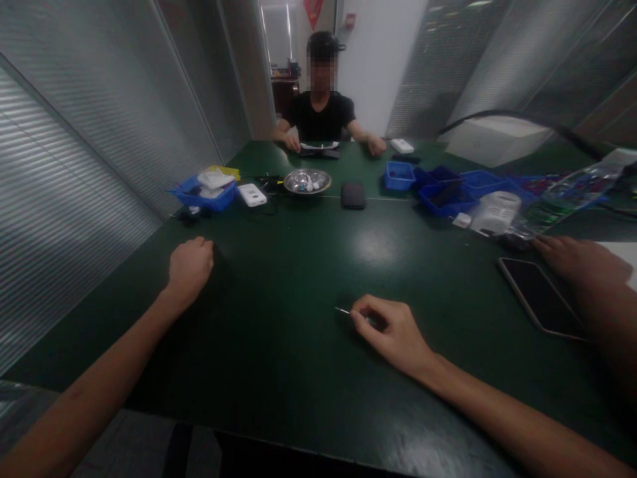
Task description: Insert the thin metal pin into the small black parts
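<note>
My left hand (192, 269) rests as a closed fist on the left of the green table (279, 279). Its fingers curl away from view, so anything inside them is hidden. Near the table's middle, my right hand (393, 332) pinches a thin tool with a slim metal shaft (342, 310) between thumb and forefinger. The shaft points left, just above or against the tabletop; I cannot tell which. The rest of the tool is covered by my fingers, so its exact kind is unclear.
Another person's hand (580, 262) reaches in at right beside a phone (542, 295). Across the table sits a person (321, 116). Blue bins (399, 176), a metal dish (307, 182), a black square object (353, 196) and a filled blue basket (206, 192) stand farther back.
</note>
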Demonstrator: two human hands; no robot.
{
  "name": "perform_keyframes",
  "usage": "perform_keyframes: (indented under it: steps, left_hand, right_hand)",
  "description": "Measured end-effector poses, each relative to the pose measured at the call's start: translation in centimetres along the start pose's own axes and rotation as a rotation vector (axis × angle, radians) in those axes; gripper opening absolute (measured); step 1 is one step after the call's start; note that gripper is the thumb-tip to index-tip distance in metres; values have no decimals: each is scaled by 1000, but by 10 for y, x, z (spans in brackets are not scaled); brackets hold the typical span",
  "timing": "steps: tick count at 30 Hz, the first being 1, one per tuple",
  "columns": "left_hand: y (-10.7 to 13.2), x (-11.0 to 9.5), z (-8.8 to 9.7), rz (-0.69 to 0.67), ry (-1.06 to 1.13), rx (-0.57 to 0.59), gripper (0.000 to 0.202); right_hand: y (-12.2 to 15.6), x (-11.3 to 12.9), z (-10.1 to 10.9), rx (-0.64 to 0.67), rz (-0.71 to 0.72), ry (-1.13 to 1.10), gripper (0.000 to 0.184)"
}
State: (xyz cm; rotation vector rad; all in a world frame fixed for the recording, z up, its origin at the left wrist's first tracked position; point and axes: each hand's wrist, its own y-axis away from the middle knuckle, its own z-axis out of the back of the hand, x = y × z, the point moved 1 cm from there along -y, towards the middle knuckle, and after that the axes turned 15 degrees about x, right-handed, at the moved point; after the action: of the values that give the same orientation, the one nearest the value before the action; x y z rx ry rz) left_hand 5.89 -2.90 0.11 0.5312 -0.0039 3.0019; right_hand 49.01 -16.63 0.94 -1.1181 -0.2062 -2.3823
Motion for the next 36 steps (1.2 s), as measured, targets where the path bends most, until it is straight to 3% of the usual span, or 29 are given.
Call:
perform_keyframes:
  steps: [3, 6, 10, 13, 16, 18, 28, 36]
  left_hand:
    - [2, -2, 3, -78, 96, -40, 41]
    - [9, -24, 13, -270, 238, -61, 37]
    - [29, -87, 37, -624, 575, -60, 29]
    - [46, -141, 55, -865, 815, 22, 22]
    - [57, -182, 65, -980, 965, 104, 16]
    - [59, -195, 67, -988, 1034, 140, 14]
    - [52, -196, 62, -887, 1096, 239, 17]
    - [55, -197, 63, -929, 1133, 252, 27]
  right_hand:
    - [1, 0, 1, 0, 5, 5, 18]
    - [1, 2, 2, -1, -2, 11, 18]
    - [0, 2, 2, 5, -19, 11, 19]
    - [-1, 0, 0, -2, -34, 27, 18]
    - [-1, -5, -1, -7, -54, 68, 16]
    - [-1, -8, 0, -8, -63, 102, 14]
    - [-1, -19, 5, 71, -30, 173, 11]
    - [-3, -18, 2, 90, -20, 200, 10]
